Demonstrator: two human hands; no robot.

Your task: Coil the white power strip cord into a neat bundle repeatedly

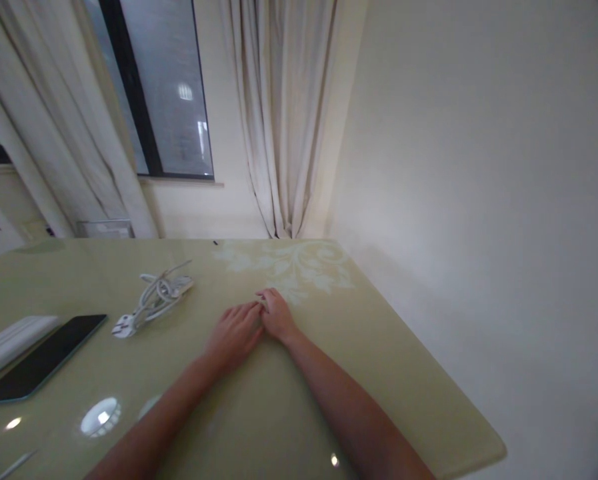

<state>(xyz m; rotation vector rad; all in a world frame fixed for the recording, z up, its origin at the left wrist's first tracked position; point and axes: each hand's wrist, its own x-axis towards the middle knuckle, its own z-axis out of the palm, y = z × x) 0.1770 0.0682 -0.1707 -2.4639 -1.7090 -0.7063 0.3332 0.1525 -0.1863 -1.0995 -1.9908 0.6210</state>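
Observation:
My left hand (235, 335) and my right hand (277, 316) meet over the glossy pale-green table (379, 373), their fingertips touching or nearly so. The left fingers are bent and drawn together, with the back of the hand upward. On the right hand, thumb and fingers are curled in toward the left fingertips. Whatever may lie between the fingers is hidden or too small to make out. Nearest to the left hand is a bundled white cable (159, 298) with a white end piece (124, 326) lying on the tabletop.
At the left lie a flat black panel (43, 360) with a bluish edge and a long white object (16, 343). A thin white stick (17, 465) is at the lower left. A tiny dark piece (215, 243) rests near the far edge. The wall (479, 200) borders the table's right side.

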